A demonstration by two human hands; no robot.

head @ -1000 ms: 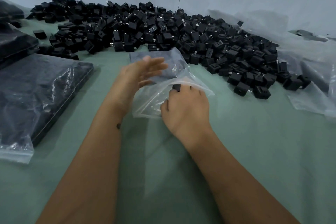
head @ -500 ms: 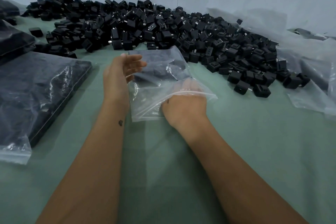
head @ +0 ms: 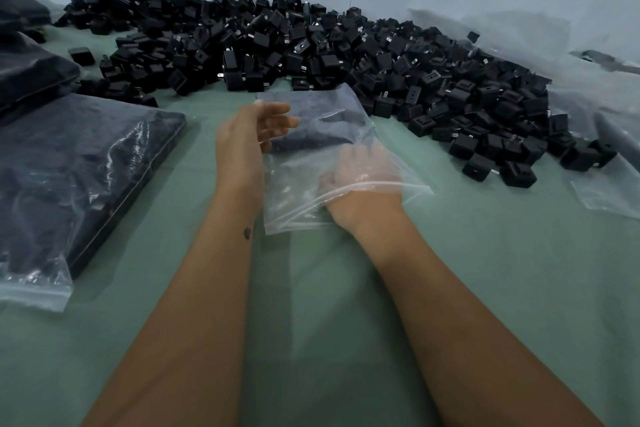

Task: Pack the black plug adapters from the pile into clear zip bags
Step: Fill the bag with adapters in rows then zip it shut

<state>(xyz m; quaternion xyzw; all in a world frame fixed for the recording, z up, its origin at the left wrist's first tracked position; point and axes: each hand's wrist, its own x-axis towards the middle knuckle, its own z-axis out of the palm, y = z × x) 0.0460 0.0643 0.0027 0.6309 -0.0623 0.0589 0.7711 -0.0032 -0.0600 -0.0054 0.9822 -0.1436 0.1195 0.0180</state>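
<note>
Bags already filled (head: 79, 177) lie at the far left on the green table (head: 485, 288). Next comes the left hand (head: 242, 139), fingers relaxed and straight, steadying the side of the clear zip bag (head: 311, 163). The right hand (head: 360, 177) is inside its mouth; whether it grips an adapter, I cannot tell through the plastic. Loading seems the step in hand. Next the right hand must withdraw and reach the pile (head: 346, 55) behind and to the right.
</note>
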